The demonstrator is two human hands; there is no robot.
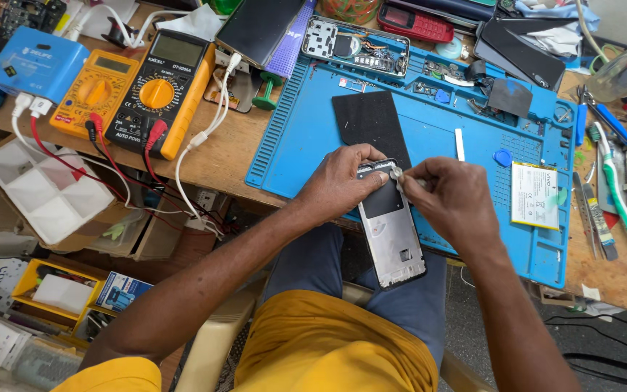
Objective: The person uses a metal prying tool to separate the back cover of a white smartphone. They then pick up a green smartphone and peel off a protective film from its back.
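Observation:
An opened phone frame with a grey metal back plate juts out over the near edge of the blue work mat, above my lap. My left hand grips its top left corner. My right hand pinches a small whitish strip at the frame's top edge, between thumb and forefinger. A black rectangular sheet lies on the mat just beyond my hands.
Two multimeters with red and black leads lie at the left on the wooden bench. A phone battery, toothbrush, tweezers and tools lie at the right. An opened phone body and small parts sit at the back. A white tray hangs lower left.

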